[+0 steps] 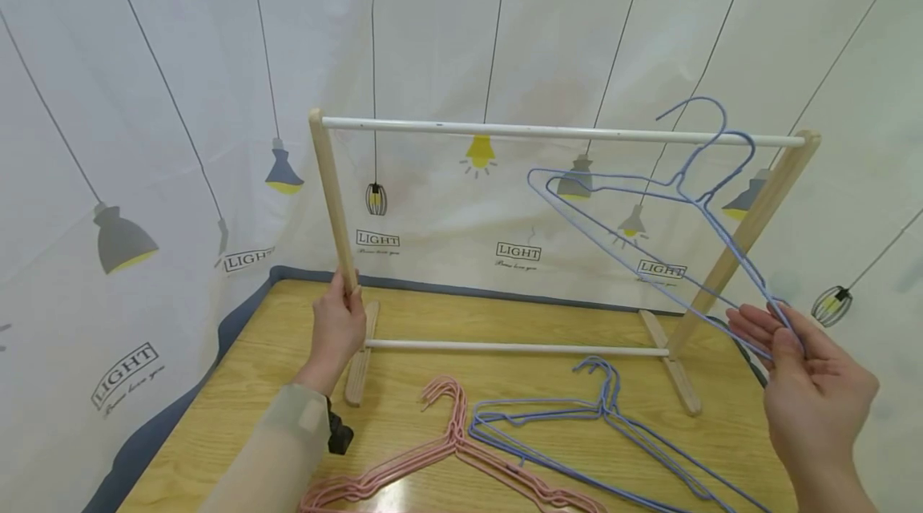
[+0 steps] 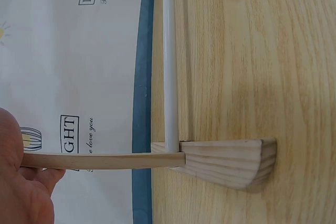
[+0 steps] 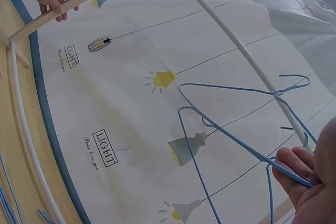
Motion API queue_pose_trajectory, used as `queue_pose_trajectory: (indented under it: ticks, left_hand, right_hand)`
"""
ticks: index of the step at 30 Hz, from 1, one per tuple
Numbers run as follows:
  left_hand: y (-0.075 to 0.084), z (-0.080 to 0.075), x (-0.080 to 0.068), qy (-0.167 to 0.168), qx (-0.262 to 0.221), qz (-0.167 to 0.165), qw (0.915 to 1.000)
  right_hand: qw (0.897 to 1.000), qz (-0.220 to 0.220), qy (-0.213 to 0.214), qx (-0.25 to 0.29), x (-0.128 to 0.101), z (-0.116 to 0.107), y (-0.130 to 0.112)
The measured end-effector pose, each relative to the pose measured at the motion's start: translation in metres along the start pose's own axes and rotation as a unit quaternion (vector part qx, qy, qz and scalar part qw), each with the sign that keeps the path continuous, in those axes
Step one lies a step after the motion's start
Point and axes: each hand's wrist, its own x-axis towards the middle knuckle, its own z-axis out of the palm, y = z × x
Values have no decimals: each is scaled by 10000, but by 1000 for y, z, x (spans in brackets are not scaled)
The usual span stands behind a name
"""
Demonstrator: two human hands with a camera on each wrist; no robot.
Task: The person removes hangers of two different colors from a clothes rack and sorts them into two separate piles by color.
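My left hand [image 1: 337, 329] grips the left wooden post [image 1: 333, 208] of a small clothes rack, low down; in the left wrist view the fingers wrap that post [image 2: 105, 161]. At the right, my right hand [image 1: 818, 385] holds two blue wire hangers [image 1: 731, 248] by one lower corner, thumb against the wire. Their hooks are up by the right end of the white top rail [image 1: 505, 130]. Whether either hook bears on the rail, I cannot tell. The right wrist view shows the same hangers [image 3: 231, 135] slanting across, with part of the right hand [image 3: 310, 177] at the edge.
Several pink hangers [image 1: 456, 442] lie stacked at the table's front. Beside them, to the right, lie more blue hangers [image 1: 604, 410]. A white lower bar [image 1: 505, 348] joins the rack's wooden feet [image 1: 681, 385]. Behind hangs a lamp-printed curtain [image 1: 447, 32].
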Motion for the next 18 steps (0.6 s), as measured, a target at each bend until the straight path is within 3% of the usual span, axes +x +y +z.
queue_pose_trajectory:
  ticks: [9, 16, 18]
  left_hand:
    - [-2, 0, -1, 49, 24, 51, 10000]
    - [-1, 1, 0, 33, -29, -26, 10000]
    - [0, 1, 0, 31, -46, -40, 10000]
  right_hand:
    - [9989, 74, -380, 282, -18, -1, -12]
    - [9936, 1054, -403, -98, -30, -10, -11]
    - [9921, 1164, -464, -102, -33, -13, -9]
